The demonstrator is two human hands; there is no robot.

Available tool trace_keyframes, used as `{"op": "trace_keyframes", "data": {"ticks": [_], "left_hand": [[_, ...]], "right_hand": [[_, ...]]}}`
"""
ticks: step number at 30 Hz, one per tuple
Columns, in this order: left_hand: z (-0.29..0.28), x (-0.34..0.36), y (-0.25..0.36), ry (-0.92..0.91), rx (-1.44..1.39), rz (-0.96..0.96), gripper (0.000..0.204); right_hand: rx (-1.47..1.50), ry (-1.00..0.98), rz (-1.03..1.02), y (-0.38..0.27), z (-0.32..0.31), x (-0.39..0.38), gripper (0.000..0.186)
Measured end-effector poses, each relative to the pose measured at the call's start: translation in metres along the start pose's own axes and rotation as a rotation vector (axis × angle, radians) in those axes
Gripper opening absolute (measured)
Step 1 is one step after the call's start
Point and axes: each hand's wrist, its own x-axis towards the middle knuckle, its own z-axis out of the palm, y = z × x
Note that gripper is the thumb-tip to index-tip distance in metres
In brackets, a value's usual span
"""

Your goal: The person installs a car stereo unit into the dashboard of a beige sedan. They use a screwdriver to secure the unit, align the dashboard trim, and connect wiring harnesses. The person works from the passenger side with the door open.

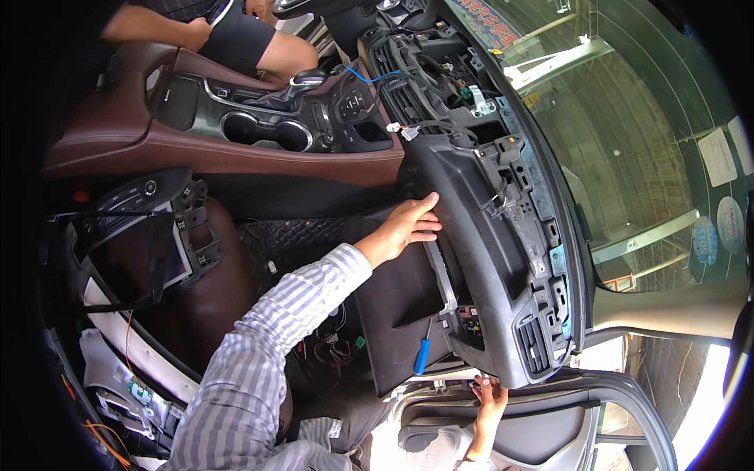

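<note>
A long black dashboard trim panel (463,235) with an air vent at its near end lies along the passenger side of the dash. My left hand (404,228), in a grey-and-white striped sleeve, grips the panel's lower edge, thumb apart from the curled fingers. At the panel's near end, beside the door opening, my right hand (488,399) has its fingers closed on the corner; part of the grip is hidden. Below the panel hangs the open glove box (393,314). A blue-handled screwdriver (422,357) rests at the glove box, between my hands.
The brown centre console (275,161) with cupholders and gear lever is at the far left. Beyond it sits another person (259,47). A removed screen unit (157,243) lies on the seat. Loose wires (334,345) hang in the footwell. The passenger door (534,432) stands open.
</note>
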Motion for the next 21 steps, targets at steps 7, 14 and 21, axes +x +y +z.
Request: {"op": "trace_keyframes", "data": {"ticks": [7, 14, 21], "left_hand": [[-0.018, -0.014, 0.006, 0.002, 0.210, -0.020, 0.049], [-0.031, -0.037, -0.029, -0.167, 0.541, -0.227, 0.039], [-0.101, -0.073, -0.051, -0.081, 0.904, -0.258, 0.032]], "right_hand": [[-0.759, -0.203, -0.082, -0.083, 0.002, -0.030, 0.037], [-0.471, -0.508, -0.450, -0.223, 0.052, -0.008, 0.022], [-0.677, -0.326, -1.412, -0.315, 0.262, 0.140, 0.027]]}}
